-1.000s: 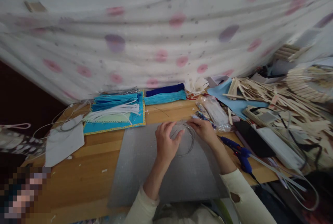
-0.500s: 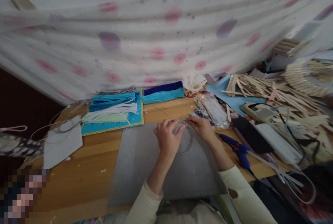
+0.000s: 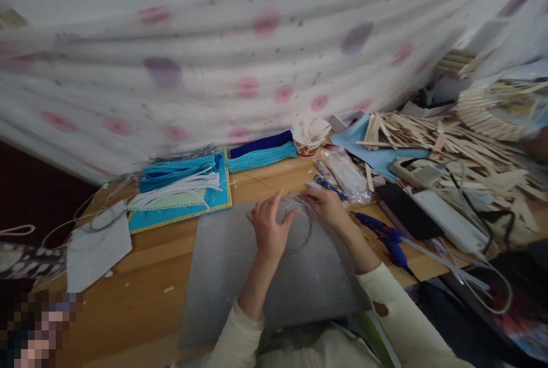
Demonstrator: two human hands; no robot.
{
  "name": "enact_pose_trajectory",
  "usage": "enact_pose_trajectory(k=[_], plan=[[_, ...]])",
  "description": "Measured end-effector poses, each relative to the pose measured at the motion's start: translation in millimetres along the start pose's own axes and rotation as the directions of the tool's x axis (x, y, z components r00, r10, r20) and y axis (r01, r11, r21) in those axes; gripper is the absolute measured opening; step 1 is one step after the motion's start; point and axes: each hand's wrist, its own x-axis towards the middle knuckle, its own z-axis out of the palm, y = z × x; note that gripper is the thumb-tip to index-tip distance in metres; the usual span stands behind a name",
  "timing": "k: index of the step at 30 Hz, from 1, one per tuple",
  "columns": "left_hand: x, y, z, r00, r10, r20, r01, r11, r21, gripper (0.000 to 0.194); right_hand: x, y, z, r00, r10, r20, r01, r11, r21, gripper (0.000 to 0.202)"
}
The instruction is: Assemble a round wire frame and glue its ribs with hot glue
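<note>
A thin grey wire is looped into a coil above the grey mat. My right hand pinches the coil at its upper edge between thumb and fingertips. On the coil's left side is my left hand, its thumb and fingers spread apart. The left thumb tip lies over the loop; whether it touches the wire I cannot tell. A blue hot glue gun lies to the right of my right forearm.
Blue and white pipe cleaners lie on a blue board at back left. A paper cup stands at the back. Wooden sticks, a black phone and a white power bank crowd the right. White paper lies left.
My left hand's fingers have spread from the wire coil, and the thumb has moved away from the fingertips. My right hand still pinches the coil. The whole view has shifted slightly.
</note>
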Motion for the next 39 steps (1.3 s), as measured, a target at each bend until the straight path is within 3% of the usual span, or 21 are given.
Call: enact_pose_trajectory(k=[4, 10, 18, 22, 25, 29, 32, 35, 39], plan=[[-1.1, 0.6, 0.0, 0.998, 0.044, -0.048, -0.041, 0.998, 0.053, 0.031, 0.7, 0.9, 0.9, 1.000, -0.009, 0.006, 0.009, 1.000, -0.002, 0.018], [1.5, -0.1, -2.6, 0.997, 0.074, -0.024, -0.073, 0.997, 0.040, 0.017, 1.5, -0.3, 2.8, 1.000, -0.013, -0.011, 0.013, 1.000, -0.014, 0.018], [3.3, -11.7, -4.5, 0.989, 0.145, -0.005, -0.145, 0.988, -0.059, 0.019, 2.6, -3.6, 3.4, 1.000, -0.003, -0.024, 0.002, 0.999, -0.039, 0.018], [-2.8, -22.5, -16.5, 0.975, 0.204, -0.083, -0.211, 0.973, -0.094, 0.021, 3.0, -4.7, 2.6, 1.000, 0.003, -0.024, -0.004, 0.999, -0.045, 0.017], [-19.1, -28.3, -31.1, 0.978, 0.178, -0.109, -0.188, 0.977, -0.095, 0.021, 3.3, -4.7, 3.4, 1.000, 0.006, -0.017, -0.007, 0.999, -0.046, 0.017], [-48.7, -32.3, -40.5, 0.994, 0.105, 0.031, -0.101, 0.989, -0.112, 0.027, 3.0, -2.9, 5.4, 1.000, 0.019, -0.013, -0.020, 0.999, -0.046, 0.018], [-61.2, -35.7, -37.4, 0.993, 0.058, 0.103, -0.044, 0.990, -0.132, 0.017, 2.4, -1.4, 6.0, 1.000, 0.030, -0.010, -0.030, 0.998, -0.048, 0.020], [-60.3, -39.6, -34.9, 0.988, 0.067, 0.137, -0.044, 0.985, -0.164, 0.005, 2.6, -1.5, 4.8, 0.999, 0.034, -0.002, -0.034, 0.998, -0.048, 0.019], [-51.4, -41.0, -38.4, 0.976, 0.103, 0.190, -0.063, 0.977, -0.205, 0.006, 3.5, -3.6, 2.4, 0.999, 0.032, 0.012, -0.031, 0.999, -0.044, 0.018]])
